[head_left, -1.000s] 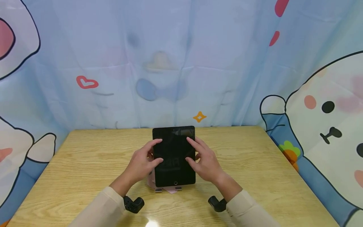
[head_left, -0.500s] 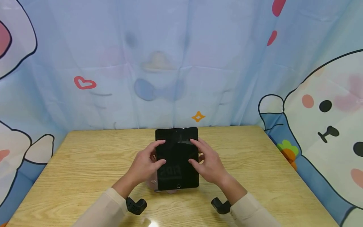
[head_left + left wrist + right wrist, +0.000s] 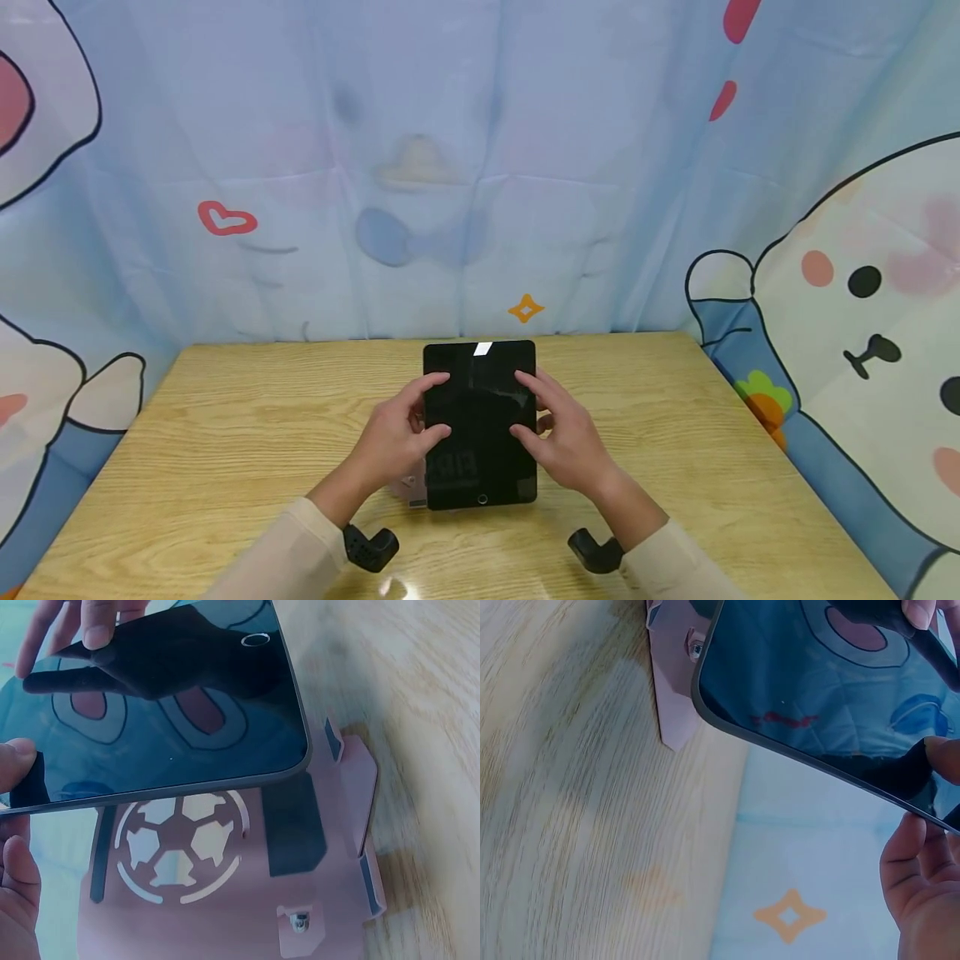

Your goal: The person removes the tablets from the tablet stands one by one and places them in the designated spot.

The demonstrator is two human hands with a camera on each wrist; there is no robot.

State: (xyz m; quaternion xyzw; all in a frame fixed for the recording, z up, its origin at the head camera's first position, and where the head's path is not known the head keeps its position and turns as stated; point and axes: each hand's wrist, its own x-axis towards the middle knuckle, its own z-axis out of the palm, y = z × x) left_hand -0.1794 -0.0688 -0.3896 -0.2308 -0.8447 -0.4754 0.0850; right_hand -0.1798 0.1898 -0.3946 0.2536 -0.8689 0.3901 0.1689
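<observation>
Both hands hold a black tablet [image 3: 480, 458] upright, screen toward the head camera. My left hand [image 3: 393, 433] grips its left edge, thumb on the screen and some fingers behind. On the opposite edge, my right hand [image 3: 573, 442] grips in the same way. Behind the tablet stands a pink tablet stand [image 3: 225, 930] with a football-shaped cutout, dark pads and upturned front lips. In the head view most of it is hidden, only its lower left part showing. From the left wrist, the tablet appears in front of the stand's plate; whether they touch I cannot tell.
The stand is on a light wood-grain table [image 3: 262, 433]. A blue curtain [image 3: 300, 125] with cartoon prints hangs along the table's back edge. Black wrist devices [image 3: 371, 550] are worn at both cuffs.
Both hands have carried the tablet to the right and slightly nearer the person. The stand's front lips showed below the tablet earlier; now the tablet hides most of them.
</observation>
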